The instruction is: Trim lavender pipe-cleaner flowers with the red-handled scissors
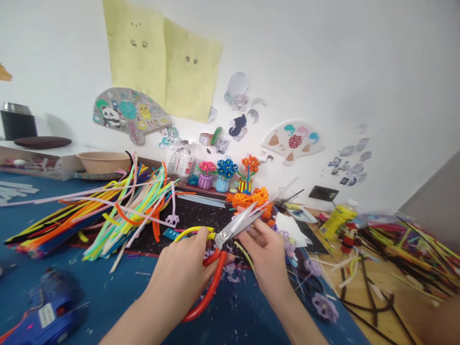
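Observation:
My left hand is closed round the red handles of a pair of scissors, whose silver blades point up and to the right, slightly apart. A yellow pipe cleaner curves over my left hand toward the blades. My right hand is closed beside the blades, pinching something small near an orange pipe-cleaner flower; what it pinches I cannot make out. Purple fluff trimmings lie on the blue mat beneath both hands.
A big fan of coloured pipe cleaners lies at left. A blue glue gun sits at the lower left. Small pipe-cleaner flower pots stand by the wall. A yellow glue bottle and more pipe cleaners are at right. Purple flowers lie nearby.

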A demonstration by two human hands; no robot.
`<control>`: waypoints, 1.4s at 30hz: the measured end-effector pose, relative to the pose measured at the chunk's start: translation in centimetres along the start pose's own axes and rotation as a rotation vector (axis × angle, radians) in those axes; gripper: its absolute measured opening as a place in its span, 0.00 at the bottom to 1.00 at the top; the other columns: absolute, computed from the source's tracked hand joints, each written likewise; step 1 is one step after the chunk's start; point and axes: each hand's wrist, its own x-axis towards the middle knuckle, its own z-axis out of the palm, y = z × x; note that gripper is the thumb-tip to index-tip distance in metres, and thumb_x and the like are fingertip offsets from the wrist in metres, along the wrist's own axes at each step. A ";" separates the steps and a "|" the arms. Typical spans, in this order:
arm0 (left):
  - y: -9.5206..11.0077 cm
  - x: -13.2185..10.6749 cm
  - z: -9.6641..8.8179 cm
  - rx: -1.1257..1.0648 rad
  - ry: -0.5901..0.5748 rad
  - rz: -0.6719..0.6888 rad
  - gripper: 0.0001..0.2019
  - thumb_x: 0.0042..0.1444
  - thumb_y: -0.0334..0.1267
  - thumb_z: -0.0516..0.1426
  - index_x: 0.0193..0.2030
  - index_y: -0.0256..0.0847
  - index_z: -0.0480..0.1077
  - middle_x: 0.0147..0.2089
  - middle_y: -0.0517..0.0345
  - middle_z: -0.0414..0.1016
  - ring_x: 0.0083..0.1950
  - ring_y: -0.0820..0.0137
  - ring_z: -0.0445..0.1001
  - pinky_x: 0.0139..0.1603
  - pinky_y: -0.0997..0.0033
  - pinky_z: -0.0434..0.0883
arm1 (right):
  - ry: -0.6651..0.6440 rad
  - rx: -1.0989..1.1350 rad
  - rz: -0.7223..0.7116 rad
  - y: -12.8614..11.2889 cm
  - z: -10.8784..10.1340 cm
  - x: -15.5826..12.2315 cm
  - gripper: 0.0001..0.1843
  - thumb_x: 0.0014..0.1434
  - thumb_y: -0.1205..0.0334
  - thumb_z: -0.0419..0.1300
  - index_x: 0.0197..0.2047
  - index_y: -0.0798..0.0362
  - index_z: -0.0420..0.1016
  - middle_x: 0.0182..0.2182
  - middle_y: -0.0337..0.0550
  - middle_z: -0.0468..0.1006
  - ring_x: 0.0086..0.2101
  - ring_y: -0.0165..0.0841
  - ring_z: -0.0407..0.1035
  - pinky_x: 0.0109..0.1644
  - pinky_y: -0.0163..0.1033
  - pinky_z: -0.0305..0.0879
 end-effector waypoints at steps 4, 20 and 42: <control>-0.1 0.1 0.1 -0.027 -0.005 0.000 0.13 0.58 0.51 0.49 0.39 0.45 0.63 0.34 0.56 0.78 0.37 0.54 0.78 0.28 0.67 0.60 | 0.003 0.015 0.010 0.0 -0.1 0.0 0.23 0.54 0.64 0.65 0.54 0.50 0.73 0.48 0.45 0.78 0.48 0.40 0.72 0.53 0.43 0.70; 0.0 -0.2 -0.3 -0.129 -0.063 0.013 0.14 0.51 0.52 0.54 0.37 0.46 0.62 0.32 0.59 0.77 0.39 0.53 0.78 0.27 0.68 0.59 | -0.026 0.072 0.071 0.0 -0.3 0.0 0.26 0.54 0.61 0.66 0.56 0.50 0.71 0.43 0.45 0.80 0.42 0.37 0.74 0.47 0.43 0.73; -0.1 -0.3 -0.7 -0.169 -0.114 0.023 0.13 0.52 0.52 0.53 0.35 0.45 0.62 0.35 0.57 0.78 0.41 0.52 0.78 0.29 0.67 0.62 | -0.030 0.087 0.098 -0.4 -0.2 0.0 0.24 0.52 0.60 0.66 0.54 0.50 0.73 0.40 0.43 0.80 0.36 0.34 0.73 0.43 0.39 0.70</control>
